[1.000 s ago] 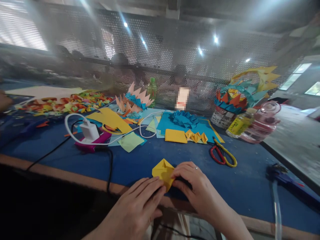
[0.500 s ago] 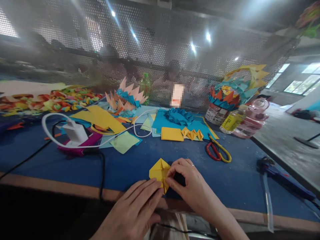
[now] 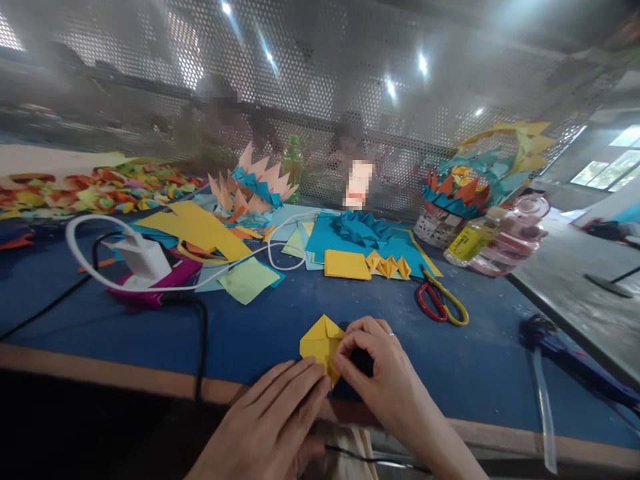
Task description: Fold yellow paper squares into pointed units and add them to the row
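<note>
A partly folded piece of yellow paper lies near the table's front edge, with a creased peak at its far end. The stretched fingers of my left hand rest flat on its lower left part. From the other side, my right hand pinches the paper's right edge between thumb and index finger; a ring shows on this hand. Beyond the hands sit a stack of yellow paper and a few small folded yellow pieces.
Scissors lie to the right, with a glue gun farther right. At left stands a power strip with a white charger. Blue paper, a spiky pink paper piece and a yellow-labelled bottle are behind.
The view has shifted slightly. Both hands keep nearly the same hold, and a flap at the paper's upper right appears lifted or shifted a little.
</note>
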Demonstrator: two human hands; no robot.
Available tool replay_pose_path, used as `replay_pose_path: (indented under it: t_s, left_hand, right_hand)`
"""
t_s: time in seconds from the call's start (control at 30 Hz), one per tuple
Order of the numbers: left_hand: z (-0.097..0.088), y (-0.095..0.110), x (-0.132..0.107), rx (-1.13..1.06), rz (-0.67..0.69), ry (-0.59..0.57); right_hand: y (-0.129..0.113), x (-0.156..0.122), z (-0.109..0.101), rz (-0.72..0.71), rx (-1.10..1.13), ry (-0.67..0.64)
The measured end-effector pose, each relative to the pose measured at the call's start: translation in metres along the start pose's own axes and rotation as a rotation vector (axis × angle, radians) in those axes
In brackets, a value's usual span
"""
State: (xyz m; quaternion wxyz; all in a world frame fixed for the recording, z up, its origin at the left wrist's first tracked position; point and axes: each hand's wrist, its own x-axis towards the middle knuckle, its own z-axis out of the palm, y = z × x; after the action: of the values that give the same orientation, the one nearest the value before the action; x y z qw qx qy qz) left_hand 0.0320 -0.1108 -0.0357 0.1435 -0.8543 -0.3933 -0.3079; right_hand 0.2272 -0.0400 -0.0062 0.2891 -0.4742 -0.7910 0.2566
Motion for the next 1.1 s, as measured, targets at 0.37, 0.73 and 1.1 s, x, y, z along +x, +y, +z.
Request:
replay_pose_path:
  t_s: [0.37,0.73,1.1]
  left_hand:
    - [0.006,-0.001,0.001,0.0,0.012,0.091]
    - [-0.003,-0.001,-0.006,0.106,0.05,-0.118]
    - [0.001,-0.002,-0.003,0.11,0.067,-0.095]
  right_hand:
    - [-0.002,-0.002,0.003,-0.015,-0.048,0.03]
    - [-0.001,-0.002,0.004,-0.04,-0.048,0.047]
    - [0.0,-0.003,0.004,-0.039,-0.037,0.046]
